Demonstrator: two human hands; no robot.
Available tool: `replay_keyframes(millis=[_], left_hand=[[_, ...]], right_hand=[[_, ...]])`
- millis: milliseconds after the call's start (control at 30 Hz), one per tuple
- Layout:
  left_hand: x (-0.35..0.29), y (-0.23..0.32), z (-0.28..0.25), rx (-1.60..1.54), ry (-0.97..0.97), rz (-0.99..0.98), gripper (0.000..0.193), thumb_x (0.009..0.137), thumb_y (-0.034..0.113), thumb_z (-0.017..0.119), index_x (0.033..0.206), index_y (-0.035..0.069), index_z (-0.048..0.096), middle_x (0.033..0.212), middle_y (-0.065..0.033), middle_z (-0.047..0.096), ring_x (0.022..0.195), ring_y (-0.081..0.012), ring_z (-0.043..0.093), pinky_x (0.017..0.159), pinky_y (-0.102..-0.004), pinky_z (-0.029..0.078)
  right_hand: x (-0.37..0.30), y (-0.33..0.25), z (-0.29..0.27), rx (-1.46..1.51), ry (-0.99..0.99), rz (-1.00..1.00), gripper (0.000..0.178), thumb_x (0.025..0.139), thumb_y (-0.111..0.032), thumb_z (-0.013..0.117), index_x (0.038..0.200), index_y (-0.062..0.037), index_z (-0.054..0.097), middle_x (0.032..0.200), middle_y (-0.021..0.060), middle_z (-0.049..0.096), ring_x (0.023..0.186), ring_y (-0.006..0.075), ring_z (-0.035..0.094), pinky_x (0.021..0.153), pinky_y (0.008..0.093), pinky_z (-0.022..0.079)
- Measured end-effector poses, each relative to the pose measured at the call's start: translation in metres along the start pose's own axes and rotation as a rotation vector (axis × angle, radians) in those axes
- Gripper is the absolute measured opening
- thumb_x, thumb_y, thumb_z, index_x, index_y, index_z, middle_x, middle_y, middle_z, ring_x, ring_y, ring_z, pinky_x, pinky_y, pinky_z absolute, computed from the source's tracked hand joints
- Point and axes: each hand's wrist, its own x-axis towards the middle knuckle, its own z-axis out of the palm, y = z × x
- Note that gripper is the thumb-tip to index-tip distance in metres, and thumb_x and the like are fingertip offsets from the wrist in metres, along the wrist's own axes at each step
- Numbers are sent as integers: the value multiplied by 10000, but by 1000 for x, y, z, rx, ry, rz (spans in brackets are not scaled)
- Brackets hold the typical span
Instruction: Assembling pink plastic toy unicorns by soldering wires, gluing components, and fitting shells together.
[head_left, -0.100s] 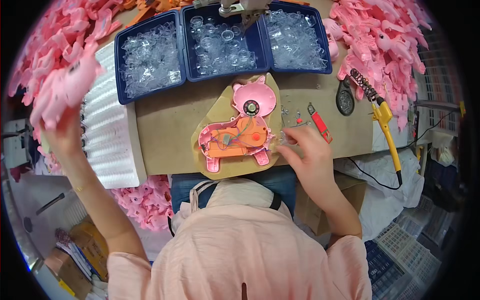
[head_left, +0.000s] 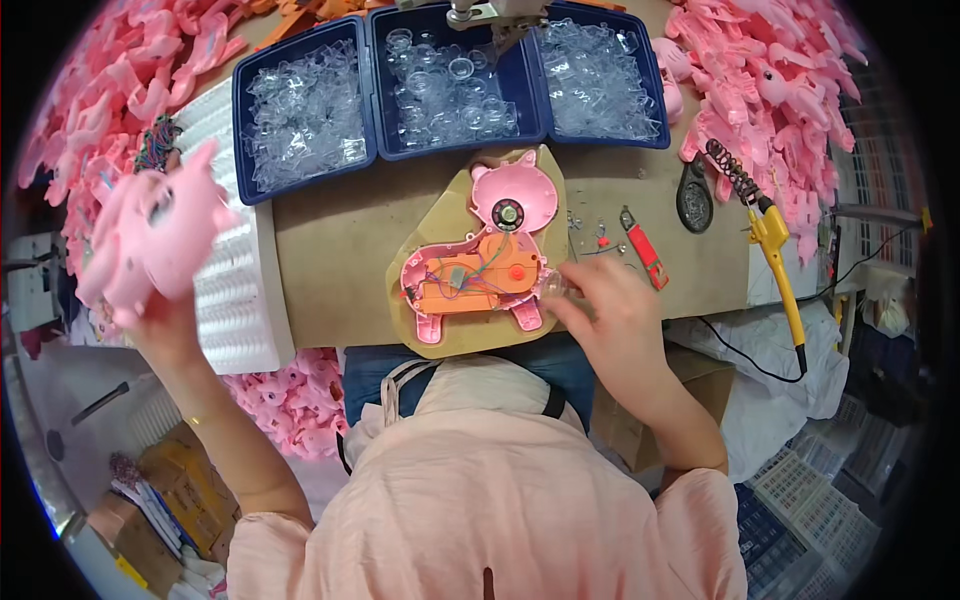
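My left hand (head_left: 165, 325) is raised at the left, closed round the underside of a pink toy animal shell (head_left: 160, 245). In front of me lies an open pink toy half (head_left: 515, 190), set in a tan holder (head_left: 415, 240). Inside its body is an orange housing (head_left: 460, 290) with thin coloured wires; a round black-rimmed speaker (head_left: 508, 215) sits in the head. My right hand (head_left: 620, 310) is at the right edge of that body, thumb and fingers pinching a small clear plastic piece (head_left: 553, 285).
Blue bins (head_left: 378, 150) of clear plastic parts stand behind the holder. Right of it lie small screws, a red-handled cutter (head_left: 645, 255), a dark oval object (head_left: 692, 200) and a yellow soldering iron (head_left: 775, 250). Pink shells (head_left: 770, 90) pile up on both sides; a white ridged tray (head_left: 235, 280) is at left.
My left hand has swung the pink shell to the right and slightly down, towards the holder. My right hand has shifted a little left, bringing the clear piece against the toy's edge.
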Motion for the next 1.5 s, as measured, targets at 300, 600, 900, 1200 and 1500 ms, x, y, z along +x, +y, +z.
replay_keyframes(millis=[300,600,900,1200,1500], left_hand=[[-21,14,99,-919,369,-705,601,829,432,536,1258,21,446,1280,-176,470,1176,-264,477,1006,-538,359],[-5,19,165,-518,51,-517,724,804,269,567,1380,-2,223,1405,-196,311,1287,-317,350,1074,-444,279],[16,94,137,1338,-1010,73,688,631,172,723,1253,34,461,1258,-179,490,1211,-326,438,1021,-471,309],[-24,52,129,-143,14,-755,605,720,104,614,1272,-14,399,1177,-137,535,1033,-204,558,891,-319,451],[-37,30,125,-179,134,-1025,383,866,81,547,1222,-24,451,1086,-80,564,939,-127,569,800,-262,463]], right_hand=[[13,-16,-6,-356,-129,-37,262,719,-161,700,907,5,621,844,127,567,768,279,566,664,345,446],[73,-41,-11,1332,-93,362,538,807,-221,676,1209,46,437,1087,107,581,1032,164,552,882,299,457],[95,-60,-30,909,-270,93,542,776,-217,686,1213,5,457,1020,88,597,896,136,587,802,263,472],[-4,3,-12,182,71,-27,213,712,-15,683,909,-16,600,867,101,550,743,216,547,645,296,447],[1,21,4,254,92,-223,173,734,52,633,890,2,578,917,120,599,786,213,570,695,302,455]])
